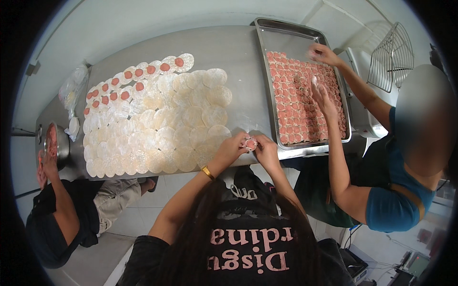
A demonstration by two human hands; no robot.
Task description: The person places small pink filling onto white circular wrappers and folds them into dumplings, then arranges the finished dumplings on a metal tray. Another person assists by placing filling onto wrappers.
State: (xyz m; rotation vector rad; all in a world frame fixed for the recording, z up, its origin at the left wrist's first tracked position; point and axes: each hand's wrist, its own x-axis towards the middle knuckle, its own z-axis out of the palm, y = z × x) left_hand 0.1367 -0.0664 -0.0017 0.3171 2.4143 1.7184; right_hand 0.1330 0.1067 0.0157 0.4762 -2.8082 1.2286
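Note:
Near the table's front edge, my left hand [231, 148] and my right hand [266, 152] pinch a small open-topped dumpling [249, 143] between their fingertips. Its pale wrapper circles a pink meat filling. Just left of my hands, overlapping round dough wrappers [183, 119] cover much of the table in rows. Lumps of pink meat filling [150, 69] sit on several wrappers along the far left rows. To my right, a metal tray [291, 40] holds closely packed rows of similar dumplings [291, 105].
At right, a co-worker's two hands [326, 101] hover over the tray. Another person's hands [46, 166] are by a metal bowl [62, 143] of meat at far left. A plastic bag [74, 88] lies at the left edge; a wire rack [392, 57] stands at far right.

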